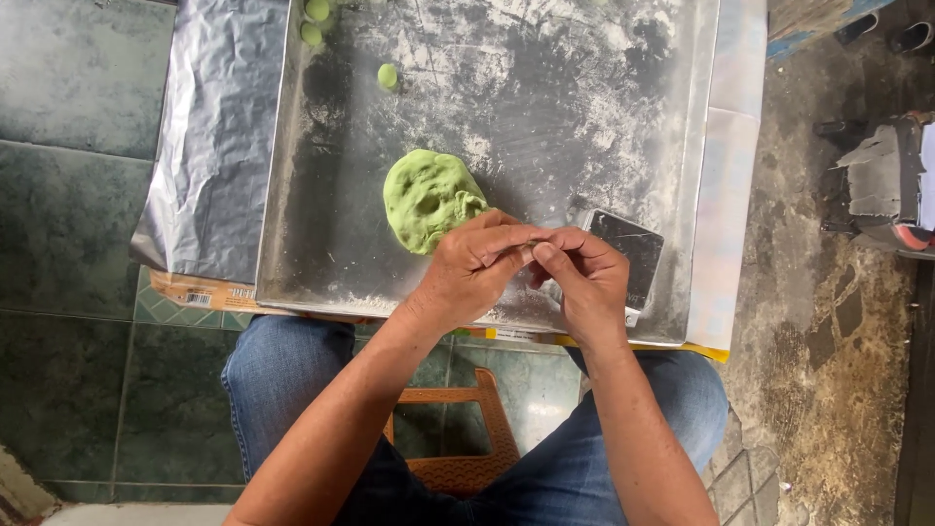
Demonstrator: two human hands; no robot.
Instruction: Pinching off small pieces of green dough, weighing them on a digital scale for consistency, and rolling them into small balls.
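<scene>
Head view, looking down over blue-jeaned knees to a floured metal tray (pixel 321 234) at frame centre.

Item: green dough lump (pixel 429 200), dented, lying on the tray just above the hands, its lower edge touching or hidden by the left hand.

Item: left hand (pixel 477 268), fingers curled narrow. Right hand (pixel 584 278), likewise curled. Fingertips of both meet at frame centre, pinching something small between them; what it is cannot be told, since the fingers cover it.

Item: three small green dough balls (pixel 388 75), upper left of the tray, well apart from the hands.

Item: square metal scraper (pixel 628 248), flat on the tray just right of the right hand.

Item: crumpled foil sheet (pixel 209 136), left of the tray, over a tiled floor.

Risk, as judged: a small pinched piece could slip from the fingertips and drop past the tray's near edge onto the lap or floor, as the hands sit right over that edge. Sticky dough may also cling to the fingers.

Pose: forearms converge from the lower frame, wrists slightly bent, knuckles up.
</scene>
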